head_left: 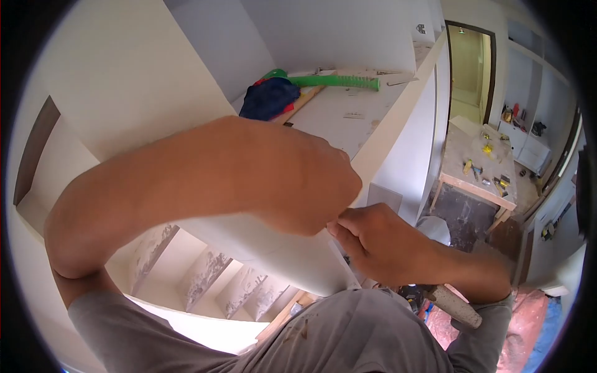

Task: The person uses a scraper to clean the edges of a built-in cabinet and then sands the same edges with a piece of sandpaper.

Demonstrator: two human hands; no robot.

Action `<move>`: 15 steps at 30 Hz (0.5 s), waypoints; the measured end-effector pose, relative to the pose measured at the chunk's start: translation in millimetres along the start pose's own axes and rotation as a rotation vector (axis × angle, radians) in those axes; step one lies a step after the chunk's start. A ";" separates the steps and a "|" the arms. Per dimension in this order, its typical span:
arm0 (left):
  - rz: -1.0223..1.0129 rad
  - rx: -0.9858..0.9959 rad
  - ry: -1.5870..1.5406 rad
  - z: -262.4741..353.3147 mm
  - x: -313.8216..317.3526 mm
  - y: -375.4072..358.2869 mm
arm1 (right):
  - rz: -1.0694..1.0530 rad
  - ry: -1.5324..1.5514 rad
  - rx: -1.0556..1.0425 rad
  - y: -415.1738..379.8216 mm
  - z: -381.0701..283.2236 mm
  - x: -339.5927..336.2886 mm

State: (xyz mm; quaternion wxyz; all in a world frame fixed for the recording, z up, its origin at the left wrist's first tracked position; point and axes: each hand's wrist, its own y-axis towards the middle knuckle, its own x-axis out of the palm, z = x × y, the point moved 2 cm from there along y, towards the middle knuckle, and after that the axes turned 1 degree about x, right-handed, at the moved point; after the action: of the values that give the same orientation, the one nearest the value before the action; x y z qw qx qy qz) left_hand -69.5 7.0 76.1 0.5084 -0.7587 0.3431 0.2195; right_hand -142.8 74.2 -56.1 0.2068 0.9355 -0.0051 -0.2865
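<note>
My left hand [305,177] reaches across in front of me at the pale edge of a white cabinet, its back toward me and its fingers curled out of sight. My right hand [388,245] is beside it, thumb and fingers pinched together and nearly touching the left hand. Whatever lies between the fingers is hidden or too small to make out. Below my left forearm runs a smooth white curved panel [283,258]. A speckled beige handle [457,306] sticks out beneath my right forearm.
On the white cabinet surface [348,124] lie a green ridged plastic piece [336,81] and a dark blue cloth [270,98]. A wooden worktable [463,140] with scattered tools stands at right. Stair-like compartments [199,273] are below left. Pink sheeting [522,329] covers the floor.
</note>
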 end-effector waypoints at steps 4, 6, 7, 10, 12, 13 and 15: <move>0.015 -0.006 0.007 5.2 -0.8 -2.0 | 0.049 -0.043 -0.044 -6.1 3.9 1.6; -0.028 0.011 0.001 2.0 0.5 2.7 | 0.025 0.004 -0.001 -4.0 1.5 0.5; -0.049 0.009 0.002 2.6 -3.1 1.1 | 0.013 0.025 0.011 -1.6 -0.5 -1.0; -0.001 -0.002 -0.042 7.5 -2.2 -2.7 | -0.013 0.062 -0.006 -10.7 -3.5 -2.9; -0.040 -0.011 -0.078 2.8 -2.8 2.0 | -0.076 0.074 0.102 -2.4 -2.4 -3.3; -0.075 -0.024 -0.087 0.0 -4.3 3.8 | -0.099 0.077 0.147 1.4 -1.7 -4.8; 0.057 0.007 -0.014 2.1 2.1 -0.2 | -0.017 0.059 0.043 -5.0 -1.1 -3.8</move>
State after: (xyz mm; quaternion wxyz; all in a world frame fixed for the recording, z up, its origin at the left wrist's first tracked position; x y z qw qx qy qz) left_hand -67.9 8.4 74.0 0.5068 -0.7453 0.3619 0.2381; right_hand -146.0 79.7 -55.2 0.1841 0.9477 0.0028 -0.2605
